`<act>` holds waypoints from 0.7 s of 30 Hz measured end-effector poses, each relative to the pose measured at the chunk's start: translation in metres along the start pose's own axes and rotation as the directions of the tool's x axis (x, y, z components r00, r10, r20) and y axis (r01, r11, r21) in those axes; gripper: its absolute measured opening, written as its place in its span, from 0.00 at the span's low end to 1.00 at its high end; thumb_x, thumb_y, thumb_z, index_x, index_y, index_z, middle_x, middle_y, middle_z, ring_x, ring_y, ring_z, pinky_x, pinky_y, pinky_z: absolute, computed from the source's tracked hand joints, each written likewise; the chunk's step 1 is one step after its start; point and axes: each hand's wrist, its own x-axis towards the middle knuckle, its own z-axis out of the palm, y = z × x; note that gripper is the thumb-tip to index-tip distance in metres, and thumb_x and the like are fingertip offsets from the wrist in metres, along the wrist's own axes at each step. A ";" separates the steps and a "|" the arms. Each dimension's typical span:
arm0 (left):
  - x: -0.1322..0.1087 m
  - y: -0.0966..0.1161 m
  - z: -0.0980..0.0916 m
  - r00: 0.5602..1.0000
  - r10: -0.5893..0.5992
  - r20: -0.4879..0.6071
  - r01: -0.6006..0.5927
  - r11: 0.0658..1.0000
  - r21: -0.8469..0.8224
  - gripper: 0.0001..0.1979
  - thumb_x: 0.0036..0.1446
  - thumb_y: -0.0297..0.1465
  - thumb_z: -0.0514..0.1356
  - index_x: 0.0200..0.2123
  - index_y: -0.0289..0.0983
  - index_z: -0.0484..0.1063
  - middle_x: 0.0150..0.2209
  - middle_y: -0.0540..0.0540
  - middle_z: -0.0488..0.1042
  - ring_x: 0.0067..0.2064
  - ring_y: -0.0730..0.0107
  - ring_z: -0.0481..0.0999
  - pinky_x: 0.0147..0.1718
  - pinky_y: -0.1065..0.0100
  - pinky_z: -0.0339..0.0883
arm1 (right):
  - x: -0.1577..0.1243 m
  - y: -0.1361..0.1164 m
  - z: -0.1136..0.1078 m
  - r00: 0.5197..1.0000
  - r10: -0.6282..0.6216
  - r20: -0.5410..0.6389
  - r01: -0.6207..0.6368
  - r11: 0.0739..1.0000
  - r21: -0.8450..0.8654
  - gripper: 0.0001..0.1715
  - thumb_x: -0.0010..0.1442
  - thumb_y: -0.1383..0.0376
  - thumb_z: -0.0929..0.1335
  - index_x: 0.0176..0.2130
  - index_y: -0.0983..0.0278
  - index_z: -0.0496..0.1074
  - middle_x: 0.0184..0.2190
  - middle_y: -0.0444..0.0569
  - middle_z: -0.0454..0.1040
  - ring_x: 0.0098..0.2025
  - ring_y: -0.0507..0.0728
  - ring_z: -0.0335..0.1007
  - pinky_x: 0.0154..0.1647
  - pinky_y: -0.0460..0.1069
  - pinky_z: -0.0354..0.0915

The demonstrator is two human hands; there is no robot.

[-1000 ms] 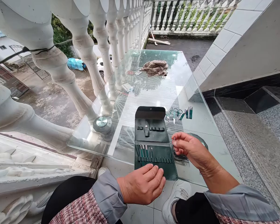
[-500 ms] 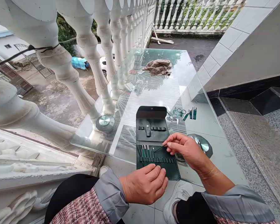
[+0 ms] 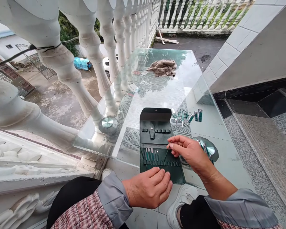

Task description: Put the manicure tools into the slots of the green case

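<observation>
A dark green manicure case point(image 3: 146, 138) lies unfolded on the glass table point(image 3: 124, 149). Several slim manicure tools point(image 3: 152, 154) stand side by side in the left loops of its strip. Between thumb and fingertips, my right hand point(image 3: 190, 154) pinches a thin green manicure tool point(image 3: 166, 154) over the case. This tool slants down, its lower end at the strip of loops; whether it is inside a loop I cannot tell. My left hand point(image 3: 149, 187) is open, palm down, its fingers stretched over the case's near flap.
Beyond the case lie small scissors point(image 3: 183, 117) and nail clippers point(image 3: 199, 115). More metal tools point(image 3: 206, 149) are partly behind my right hand. A brown cloth point(image 3: 162, 67) and a small card point(image 3: 133, 88) lie farther back. White balusters point(image 3: 85, 63) line the left; steps point(image 3: 264, 140) are at right.
My right hand has turned the thin manicure tool from nearly level to a steeper slant, its lower end now down at the loops. My left hand stays in place.
</observation>
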 end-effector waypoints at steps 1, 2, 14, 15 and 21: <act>0.000 0.000 0.000 1.000 0.002 0.009 -0.002 1.000 -0.001 0.13 0.63 0.28 0.55 0.47 0.26 0.74 0.47 0.32 0.77 0.47 0.56 0.78 0.47 0.56 0.73 | 0.000 0.000 0.001 1.000 -0.005 -0.008 0.005 1.000 -0.001 0.20 0.40 0.57 0.73 0.33 0.64 0.74 0.26 0.48 0.77 0.23 0.51 0.67 0.24 0.46 0.66; 0.000 0.000 0.000 1.000 0.005 0.020 -0.005 1.000 -0.001 0.13 0.63 0.28 0.56 0.47 0.26 0.74 0.48 0.32 0.77 0.48 0.56 0.78 0.47 0.56 0.73 | 0.001 0.000 0.002 1.000 -0.013 -0.015 0.013 1.000 -0.005 0.19 0.40 0.57 0.73 0.33 0.64 0.74 0.26 0.48 0.77 0.23 0.51 0.67 0.24 0.46 0.66; 0.001 0.000 -0.001 1.000 0.000 -0.007 0.000 1.000 0.003 0.13 0.63 0.27 0.55 0.46 0.27 0.75 0.46 0.34 0.78 0.47 0.57 0.78 0.47 0.57 0.74 | 0.006 -0.002 0.015 0.998 0.017 0.065 -0.006 0.988 -0.157 0.16 0.44 0.61 0.67 0.35 0.64 0.74 0.25 0.45 0.75 0.19 0.50 0.65 0.21 0.46 0.64; 0.001 0.000 -0.001 1.000 -0.002 -0.006 0.002 1.000 0.003 0.13 0.63 0.27 0.54 0.46 0.27 0.75 0.46 0.34 0.78 0.47 0.57 0.78 0.47 0.58 0.74 | 0.006 0.000 0.015 0.997 0.005 0.075 0.010 0.981 -0.195 0.16 0.46 0.61 0.67 0.36 0.64 0.74 0.25 0.45 0.75 0.20 0.50 0.66 0.22 0.47 0.65; -0.002 0.001 0.001 0.999 0.020 0.034 -0.020 1.000 0.001 0.14 0.64 0.27 0.55 0.48 0.27 0.74 0.48 0.32 0.77 0.48 0.57 0.78 0.47 0.57 0.74 | 0.002 0.013 0.015 0.916 -0.350 0.195 0.399 0.751 -0.526 0.14 0.58 0.64 0.63 0.38 0.61 0.77 0.34 0.48 0.78 0.37 0.56 0.74 0.41 0.52 0.68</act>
